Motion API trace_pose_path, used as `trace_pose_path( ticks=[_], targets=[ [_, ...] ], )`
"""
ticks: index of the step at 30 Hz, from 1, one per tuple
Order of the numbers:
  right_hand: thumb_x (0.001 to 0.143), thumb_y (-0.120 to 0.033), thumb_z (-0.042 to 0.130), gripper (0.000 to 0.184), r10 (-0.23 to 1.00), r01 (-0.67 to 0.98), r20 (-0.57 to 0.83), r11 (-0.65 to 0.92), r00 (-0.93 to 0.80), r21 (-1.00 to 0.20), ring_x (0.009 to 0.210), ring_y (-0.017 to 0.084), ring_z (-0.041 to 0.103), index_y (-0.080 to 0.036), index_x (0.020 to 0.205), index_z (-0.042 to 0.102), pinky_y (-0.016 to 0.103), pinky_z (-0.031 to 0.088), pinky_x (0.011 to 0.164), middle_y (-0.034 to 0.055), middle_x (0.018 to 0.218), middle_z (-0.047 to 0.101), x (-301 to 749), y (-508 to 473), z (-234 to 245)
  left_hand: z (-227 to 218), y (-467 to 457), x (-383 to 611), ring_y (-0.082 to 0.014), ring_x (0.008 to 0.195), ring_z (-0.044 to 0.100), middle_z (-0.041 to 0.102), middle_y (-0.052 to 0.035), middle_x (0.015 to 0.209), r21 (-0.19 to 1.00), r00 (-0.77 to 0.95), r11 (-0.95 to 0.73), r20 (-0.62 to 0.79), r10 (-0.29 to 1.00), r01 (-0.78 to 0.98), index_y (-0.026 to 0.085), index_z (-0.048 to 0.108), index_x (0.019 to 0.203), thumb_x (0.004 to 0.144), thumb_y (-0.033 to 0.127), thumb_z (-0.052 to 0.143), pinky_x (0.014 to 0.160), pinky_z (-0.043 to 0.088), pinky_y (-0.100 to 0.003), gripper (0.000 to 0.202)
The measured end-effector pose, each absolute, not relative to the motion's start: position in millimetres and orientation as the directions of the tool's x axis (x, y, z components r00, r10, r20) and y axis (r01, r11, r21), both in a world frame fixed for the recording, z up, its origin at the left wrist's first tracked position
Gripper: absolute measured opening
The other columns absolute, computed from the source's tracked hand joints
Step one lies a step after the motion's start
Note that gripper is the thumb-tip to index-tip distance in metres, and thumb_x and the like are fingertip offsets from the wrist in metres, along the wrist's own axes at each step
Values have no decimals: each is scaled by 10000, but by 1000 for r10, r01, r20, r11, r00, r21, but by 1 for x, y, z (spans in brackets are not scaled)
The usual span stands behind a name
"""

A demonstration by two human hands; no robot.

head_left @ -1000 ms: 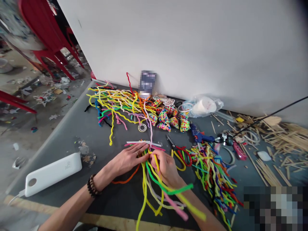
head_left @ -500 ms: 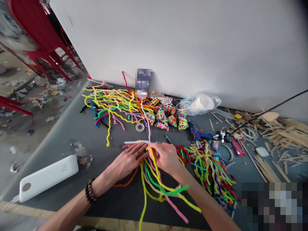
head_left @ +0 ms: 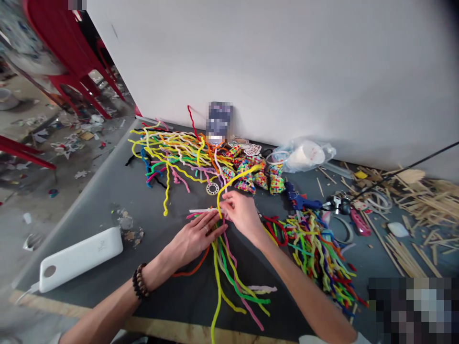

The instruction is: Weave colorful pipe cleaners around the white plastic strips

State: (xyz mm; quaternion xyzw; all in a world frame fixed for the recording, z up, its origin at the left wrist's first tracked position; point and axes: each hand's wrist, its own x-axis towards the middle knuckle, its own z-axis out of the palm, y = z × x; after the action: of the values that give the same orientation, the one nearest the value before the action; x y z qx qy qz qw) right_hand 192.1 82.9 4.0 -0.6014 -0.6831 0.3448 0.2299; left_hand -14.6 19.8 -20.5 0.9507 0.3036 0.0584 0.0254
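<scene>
My left hand [head_left: 193, 239] lies flat with its fingers stretched out, pressing on the top of a bundle of pipe cleaners. A ring is on one finger. From under it, green [head_left: 236, 282], yellow and pink pipe cleaners fan out toward me. My right hand [head_left: 241, 212] is closed in a pinch beside the left fingertips, at the bent yellow pipe cleaner [head_left: 233, 179], whose free end points away from me. A pale pink pipe cleaner also runs away behind my right fingers. Short white and pink ends [head_left: 199, 210] stick out left of the bundle. My fingers hide where the strands cross.
Loose pipe cleaners [head_left: 168, 148] lie at the back, near speckled colourful bundles [head_left: 277, 179]. On the right are a blue glue gun [head_left: 301, 200], cut pipe cleaner pieces [head_left: 319, 253], a tape roll [head_left: 340, 228] and wooden sticks [head_left: 426, 200]. A white power bank [head_left: 82, 258] sits at left.
The yellow pipe cleaner has swung from hanging toward me to pointing up and away. My right hand has risen slightly with it. My left hand stays on the bundle; the view has shifted a little.
</scene>
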Motion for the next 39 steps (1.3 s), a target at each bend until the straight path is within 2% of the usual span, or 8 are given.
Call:
trace_pose_path(
  ticks=[4, 12, 17, 22, 25, 29, 37, 39],
  targets=[
    [912, -198, 707, 200, 993, 666, -15, 66, -115, -743, 782, 186, 749, -269, 1096, 741, 296, 553, 754, 19, 1068, 801, 198, 47, 0, -25, 16, -12, -378, 1514, 394, 441, -248, 1601, 32, 787, -796, 136, 602, 604, 133, 435, 1550, 1000, 140, 567, 1195, 448, -499, 566],
    [909, -251, 734, 66, 998, 718, 42, 67, -52, -693, 788, 173, 731, -288, 903, 788, 272, 519, 712, -13, 922, 777, 192, 43, -4, -26, 16, -11, -387, 1512, 397, 435, -268, 1596, 32, 788, -801, 165, 594, 597, 114, 432, 1552, 993, 121, 552, 1183, 458, -516, 572],
    [917, -287, 724, 65, 996, 749, 84, 76, -28, -658, 765, 162, 722, -266, 863, 753, 260, 498, 690, -11, 883, 757, 191, 43, -6, -28, 17, -19, -323, 1503, 438, 480, -200, 1591, 79, 775, -806, 238, 586, 586, 131, 398, 1583, 1001, 79, 488, 1194, 462, -495, 591],
    [989, -350, 650, 147, 986, 697, 145, 160, -81, -699, 838, 162, 725, -257, 903, 723, 256, 505, 739, 9, 926, 747, 192, 19, 5, -32, 23, -32, -251, 1451, 519, 612, -116, 1496, 225, 739, -823, 364, 567, 521, 141, 530, 1487, 937, 11, 435, 1169, 507, -434, 573],
    [970, -328, 673, 72, 978, 747, 111, 208, -179, -631, 907, 178, 730, -276, 979, 723, 275, 504, 791, -3, 996, 751, 195, 3, 12, -31, 27, -34, -245, 1447, 525, 649, -103, 1456, 270, 734, -826, 377, 564, 495, 153, 606, 1397, 918, 8, 448, 1151, 528, -420, 525],
    [923, -260, 704, 177, 969, 805, 13, 213, -248, -553, 947, 203, 728, -275, 1098, 685, 297, 500, 782, 4, 1078, 737, 203, -7, 11, -31, 27, -32, -227, 1452, 520, 646, -104, 1459, 316, 716, -796, 352, 603, 515, 141, 623, 1357, 878, -34, 431, 1156, 524, -403, 544],
    [893, -221, 731, 194, 940, 817, -23, 285, -341, -501, 904, 193, 712, -266, 1065, 653, 299, 476, 752, 0, 1052, 699, 209, -18, 14, -27, 27, -33, -272, 1521, 418, 584, -144, 1520, 211, 790, -840, 286, 542, 500, 125, 599, 1350, 975, 6, 418, 1139, 531, -438, 434],
    [928, -256, 709, 93, 941, 834, -38, 277, -335, -477, 837, 182, 701, -259, 1007, 660, 298, 461, 710, -2, 987, 692, 208, -22, 16, -24, 27, -33, -277, 1550, 364, 535, -134, 1568, 203, 802, -837, 240, 546, 509, 140, 596, 1353, 980, 2, 417, 1130, 538, -429, 436]
  ],
)
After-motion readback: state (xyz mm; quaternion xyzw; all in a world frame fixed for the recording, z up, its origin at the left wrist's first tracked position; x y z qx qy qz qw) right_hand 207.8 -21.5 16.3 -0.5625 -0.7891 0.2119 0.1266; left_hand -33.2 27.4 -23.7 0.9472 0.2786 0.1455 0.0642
